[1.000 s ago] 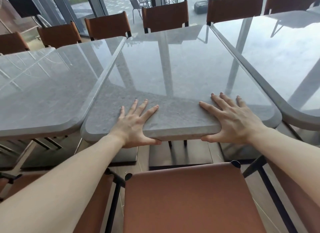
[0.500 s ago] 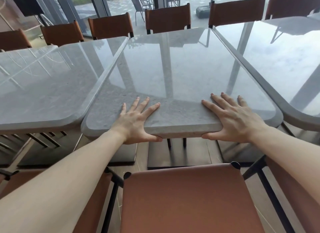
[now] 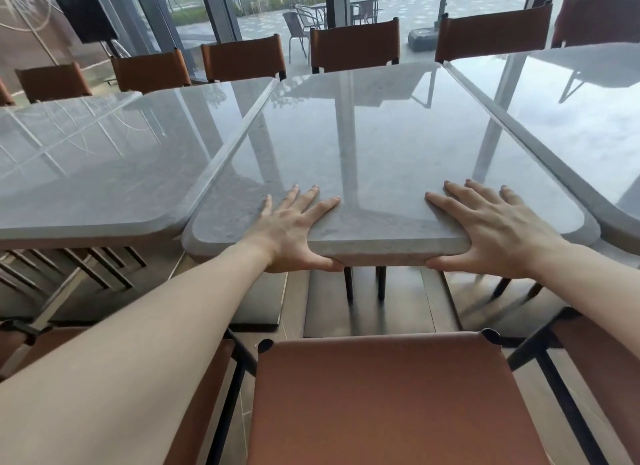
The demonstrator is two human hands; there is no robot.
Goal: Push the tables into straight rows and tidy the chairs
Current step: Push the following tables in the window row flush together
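Both my hands clamp the near edge of the middle table (image 3: 363, 146), a grey stone-look top with rounded corners. My left hand (image 3: 294, 232) lays its fingers flat on the top while the thumb hooks under the rim; my right hand (image 3: 498, 236) grips the same way further along the edge. The left table (image 3: 104, 174) lies against the middle one along its long side, and its near edge sits slightly further from me. The right table (image 3: 571, 125) meets the middle one along a thin seam and is cut off by the frame. Directly below me is a brown leather chair seat (image 3: 388, 402), apart from the table edge, with dark floor showing between them. Five brown chair backs (image 3: 355, 45) line the far side. Blurred chair legs show under the tables.
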